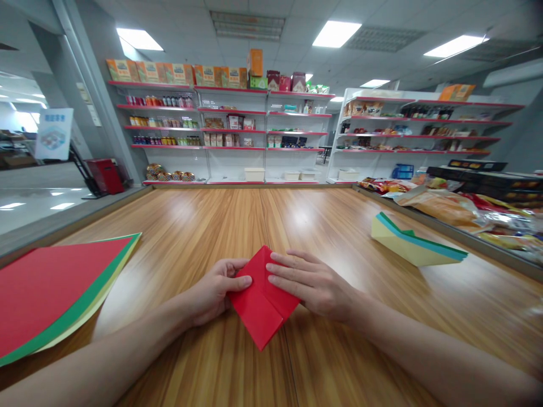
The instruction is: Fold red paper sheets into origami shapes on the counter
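Note:
A folded red paper (259, 316), diamond-shaped with a crease and a flap edge across it, is between my hands above the wooden table (203, 220). My left hand (218, 288) pinches its left corner, thumb on top and fingers behind. On the upper right part lie the outstretched fingers of my right hand (316, 282), close together and flat against the paper. Its thumb is hidden, so I cannot tell whether it grips from below. A folded paper boat (418, 246) in yellow, blue and green stands to the right, apart from my hands.
Red, green and pale yellow sheets (59, 282) lie stacked at the left. Packaged snacks (462, 209) and black boxes (487, 178) sit beyond the table's right edge. Stocked shelves (229, 110) stand behind the table, with a red box (105, 175) on the floor at left.

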